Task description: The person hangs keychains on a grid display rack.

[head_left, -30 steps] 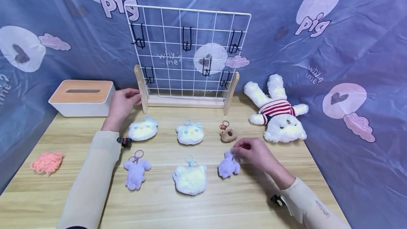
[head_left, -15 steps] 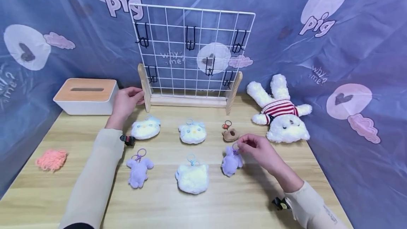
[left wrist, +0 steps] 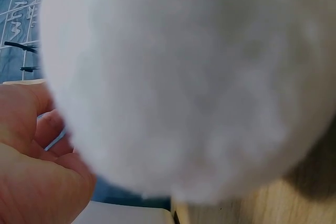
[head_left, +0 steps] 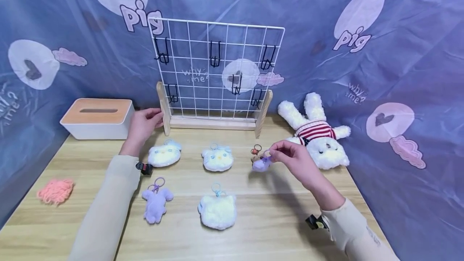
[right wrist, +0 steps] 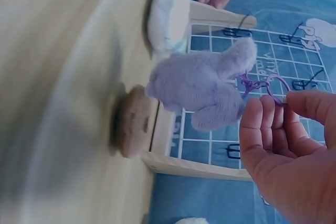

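Beside the white wire grid rack (head_left: pixel 208 123), my left hand (head_left: pixel 142 126) grips its left wooden post, the fingertips partly hidden there. A white plush keychain (left wrist: pixel 184 87) fills most of the left wrist view. My right hand (head_left: pixel 294 159) pinches the ring of a purple plush keychain (right wrist: pixel 197 85) between thumb and forefinger. The plush hangs tilted above the table and overlaps a brown plush keychain (right wrist: pixel 135 121). Two white cat-face keychains (head_left: pixel 164 155) lie before the rack, a larger white one (head_left: pixel 217 212) nearer. Another purple plush keychain (head_left: pixel 155 206) lies front left.
Several black hooks (head_left: pixel 215 57) hang on the grid. A tissue box (head_left: pixel 98 130) with a wooden lid stands at the back left, and a pink yarn bundle (head_left: pixel 55 191) lies at far left. A white plush toy (head_left: pixel 328 153) in a striped top lies at right.
My right hand has lifted the purple plush keychain off the table and carried it toward the rack, over the brown one. The left hand stays at the post.
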Demonstrator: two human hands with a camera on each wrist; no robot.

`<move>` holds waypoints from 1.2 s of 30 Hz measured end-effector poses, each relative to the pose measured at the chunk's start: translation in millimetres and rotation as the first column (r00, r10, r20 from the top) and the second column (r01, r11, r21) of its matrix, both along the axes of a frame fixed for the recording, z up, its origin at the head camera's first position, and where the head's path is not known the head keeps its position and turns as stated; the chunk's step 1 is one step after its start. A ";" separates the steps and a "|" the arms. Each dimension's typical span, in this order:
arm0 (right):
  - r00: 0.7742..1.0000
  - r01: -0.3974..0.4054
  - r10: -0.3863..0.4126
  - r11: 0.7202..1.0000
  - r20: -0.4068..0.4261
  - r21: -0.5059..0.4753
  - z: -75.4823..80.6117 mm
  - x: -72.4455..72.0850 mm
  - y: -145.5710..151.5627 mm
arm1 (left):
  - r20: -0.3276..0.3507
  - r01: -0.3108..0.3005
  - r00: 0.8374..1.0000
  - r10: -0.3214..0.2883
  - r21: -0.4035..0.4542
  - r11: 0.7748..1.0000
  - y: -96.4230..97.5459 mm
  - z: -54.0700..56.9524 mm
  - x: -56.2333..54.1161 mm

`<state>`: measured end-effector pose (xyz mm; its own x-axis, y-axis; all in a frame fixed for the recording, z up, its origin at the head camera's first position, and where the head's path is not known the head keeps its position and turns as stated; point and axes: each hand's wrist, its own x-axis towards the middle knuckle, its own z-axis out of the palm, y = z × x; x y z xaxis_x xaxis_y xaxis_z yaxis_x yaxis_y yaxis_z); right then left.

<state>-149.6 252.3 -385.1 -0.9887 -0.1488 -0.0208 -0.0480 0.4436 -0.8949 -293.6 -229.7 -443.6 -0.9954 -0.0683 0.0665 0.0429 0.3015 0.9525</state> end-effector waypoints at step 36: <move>0.993 0.076 -0.092 0.978 -0.075 -0.194 9.9 -89.1 -3.5 | -0.006 -0.015 1.000 0.015 0.012 1.000 3.0 -1.0 2.4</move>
<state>-238.6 248.9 -375.2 -0.9948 -0.0589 0.0826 -0.0956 0.2711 -0.9578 -291.2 -226.7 -444.5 -0.9939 -0.0844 0.0716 0.0442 0.2908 0.9557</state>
